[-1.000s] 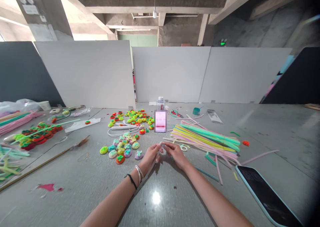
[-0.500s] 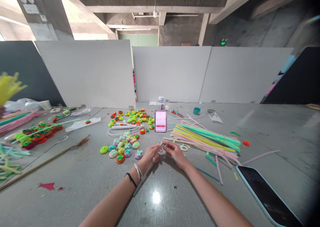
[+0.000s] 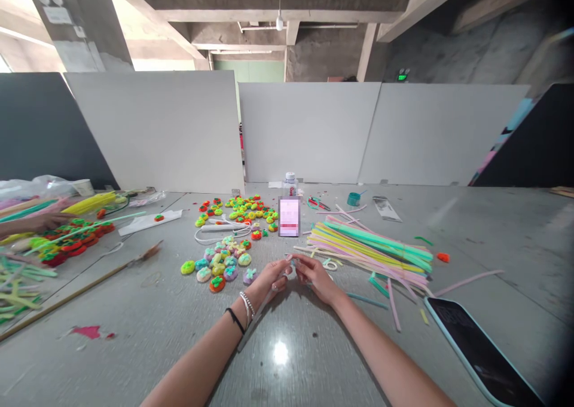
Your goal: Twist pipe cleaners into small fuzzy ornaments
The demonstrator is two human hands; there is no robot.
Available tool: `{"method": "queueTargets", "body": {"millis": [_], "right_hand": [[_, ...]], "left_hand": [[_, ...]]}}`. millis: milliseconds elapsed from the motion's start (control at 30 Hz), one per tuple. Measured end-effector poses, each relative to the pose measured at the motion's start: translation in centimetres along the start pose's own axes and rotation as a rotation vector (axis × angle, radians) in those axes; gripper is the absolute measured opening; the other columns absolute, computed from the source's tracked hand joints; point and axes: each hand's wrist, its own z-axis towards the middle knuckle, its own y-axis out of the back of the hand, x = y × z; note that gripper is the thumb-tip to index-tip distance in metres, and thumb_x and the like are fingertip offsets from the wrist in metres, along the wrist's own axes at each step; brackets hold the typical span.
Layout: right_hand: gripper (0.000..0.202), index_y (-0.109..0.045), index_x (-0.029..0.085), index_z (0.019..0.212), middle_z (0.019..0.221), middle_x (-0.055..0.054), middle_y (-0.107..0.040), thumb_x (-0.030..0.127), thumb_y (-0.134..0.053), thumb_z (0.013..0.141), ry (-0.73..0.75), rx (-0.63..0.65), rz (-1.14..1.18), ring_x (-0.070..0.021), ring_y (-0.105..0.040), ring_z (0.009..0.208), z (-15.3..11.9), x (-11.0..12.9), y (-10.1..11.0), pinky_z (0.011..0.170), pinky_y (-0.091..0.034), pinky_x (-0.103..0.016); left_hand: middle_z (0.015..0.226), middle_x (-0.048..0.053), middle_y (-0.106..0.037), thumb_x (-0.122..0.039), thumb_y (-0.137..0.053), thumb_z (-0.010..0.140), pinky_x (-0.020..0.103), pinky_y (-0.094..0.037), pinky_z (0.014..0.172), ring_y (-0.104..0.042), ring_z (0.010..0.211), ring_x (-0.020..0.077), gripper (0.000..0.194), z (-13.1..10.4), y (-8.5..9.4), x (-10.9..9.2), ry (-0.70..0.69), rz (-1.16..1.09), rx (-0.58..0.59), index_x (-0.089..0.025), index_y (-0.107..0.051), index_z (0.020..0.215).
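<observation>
Smooth grey and scuffed, the table (image 3: 314,365) throws back a bright spot of light between the two forearms. A slim grey strip (image 3: 251,329) slants beside the left wrist up into the left hand (image 3: 274,275), whose fingers are closed around it; since it lies so near the beaded bracelet (image 3: 246,306) and black band (image 3: 235,322), it could well snag there and get tugged loose. The right hand (image 3: 316,275) has its fingers curled, thumb and forefinger nearly meeting at the left fingertips; whether it grips anything is too small to tell. With so little showing between those tips, a slight slip could lose the piece. A lilac puffy shape (image 3: 250,275) sits just beside the left hand, where a sideways nudge might roll it, near a heap of rounded, fuzzy pastel pieces (image 3: 217,269). To the right lies a bundle of straight, plush stems (image 3: 368,248) in mint, yellow and pink; its loose ends could catch a sleeveless arm. Beyond stand a glowing, blurred upright screen (image 3: 289,216), a clear bottle (image 3: 290,183) and flat, matte white panels (image 3: 309,132).
</observation>
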Motion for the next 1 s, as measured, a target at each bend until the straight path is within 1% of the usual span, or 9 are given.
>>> {"method": "queueTargets", "body": {"millis": [100, 167, 333, 400, 467, 567, 733, 867, 1000], "right_hand": [[0.034, -0.069, 0.021, 0.104, 0.058, 0.004, -0.046, 0.042, -0.065, 0.078, -0.008, -0.006, -0.006, -0.0084, -0.032, 0.051, 0.1, -0.1, 0.2, 0.049, -0.024, -0.024], [0.033, -0.069, 0.021, 0.103, 0.061, 0.003, -0.050, 0.041, -0.066, 0.077, -0.007, -0.008, -0.009, -0.0085, -0.034, 0.052, 0.1, -0.1, 0.3, 0.050, -0.024, -0.024], [0.032, -0.070, 0.021, 0.101, 0.062, 0.002, -0.053, 0.041, -0.067, 0.076, -0.018, -0.030, -0.026, -0.0092, -0.037, 0.054, 0.2, -0.3, 0.5, 0.052, -0.027, -0.024], [0.031, -0.071, 0.021, 0.099, 0.061, 0.002, -0.053, 0.041, -0.068, 0.075, -0.031, -0.057, -0.027, -0.0094, -0.038, 0.054, 0.3, -0.4, 0.6, 0.053, -0.027, -0.024], [0.031, -0.071, 0.021, 0.097, 0.061, 0.002, -0.053, 0.041, -0.069, 0.073, -0.040, -0.080, -0.022, -0.0094, -0.038, 0.054, 0.3, -0.6, 0.7, 0.053, -0.028, -0.024], [0.031, -0.071, 0.020, 0.094, 0.060, 0.003, -0.053, 0.041, -0.070, 0.072, -0.041, -0.090, -0.013, -0.0094, -0.039, 0.053, 0.4, -0.6, 0.7, 0.053, -0.028, -0.024], [0.028, -0.067, 0.018, 0.089, 0.059, 0.003, -0.051, 0.042, -0.067, 0.075, -0.026, -0.054, -0.022, -0.0090, -0.038, 0.053, 0.3, -0.2, 0.5, 0.052, -0.027, -0.024], [0.026, -0.063, 0.018, 0.082, 0.060, 0.003, -0.051, 0.044, -0.063, 0.079, -0.007, -0.006, -0.026, -0.0093, -0.037, 0.053, 0.2, 0.2, 0.3, 0.051, -0.025, -0.024], [0.026, -0.060, 0.019, 0.080, 0.060, 0.003, -0.051, 0.045, -0.062, 0.080, -0.037, 0.023, 0.009, -0.0099, -0.036, 0.052, 0.0, 0.6, 0.1, 0.051, -0.023, -0.024]], "left_hand": [[0.033, -0.012, -0.027, -0.058, -0.057, 0.074, 0.018, -0.013, 0.033, -0.019, 0.026, 0.0020, 0.043, 0.1, 0.0, 0.1, -0.007, 0.050, -0.019, -0.017, -0.046, 0.067], [0.034, -0.011, -0.031, -0.058, -0.057, 0.074, 0.017, -0.014, 0.032, -0.021, 0.026, 0.0021, 0.044, 0.1, -0.1, 0.2, -0.023, 0.072, -0.035, -0.016, -0.048, 0.067], [0.052, -0.006, -0.050, -0.058, -0.058, 0.073, 0.017, -0.018, 0.032, -0.030, 0.029, 0.0007, 0.045, 0.2, -0.4, 0.5, -0.112, 0.091, -0.057, -0.014, -0.050, 0.073], [0.060, -0.005, -0.054, -0.058, -0.058, 0.073, 0.016, -0.021, 0.032, -0.033, 0.030, 0.0000, 0.045, 0.2, -0.4, 0.6, -0.147, 0.095, -0.057, -0.014, -0.050, 0.076], [0.063, -0.004, -0.055, -0.057, -0.058, 0.074, 0.016, -0.024, 0.032, -0.035, 0.031, -0.0001, 0.044, 0.2, -0.5, 0.7, -0.154, 0.105, -0.054, -0.014, -0.049, 0.076], [0.061, -0.006, -0.052, -0.057, -0.058, 0.074, 0.015, -0.025, 0.032, -0.035, 0.031, 0.0001, 0.044, 0.2, -0.4, 0.8, -0.138, 0.102, -0.052, -0.015, -0.046, 0.077], [0.059, -0.007, -0.052, -0.055, -0.057, 0.076, 0.015, -0.024, 0.031, -0.036, 0.031, 0.0007, 0.041, 0.2, -0.5, 0.9, -0.138, 0.099, -0.040, -0.016, -0.044, 0.079], [0.058, -0.007, -0.052, -0.055, -0.057, 0.075, 0.014, -0.024, 0.030, -0.037, 0.031, 0.0017, 0.043, 0.1, -1.0, 0.9, -0.146, 0.117, -0.070, -0.017, -0.043, 0.088], [0.061, -0.007, -0.053, -0.056, -0.054, 0.077, 0.014, -0.026, 0.029, -0.038, 0.030, 0.0030, 0.046, -0.3, -1.7, 0.8, -0.170, 0.154, -0.096, -0.018, -0.040, 0.100]]}}
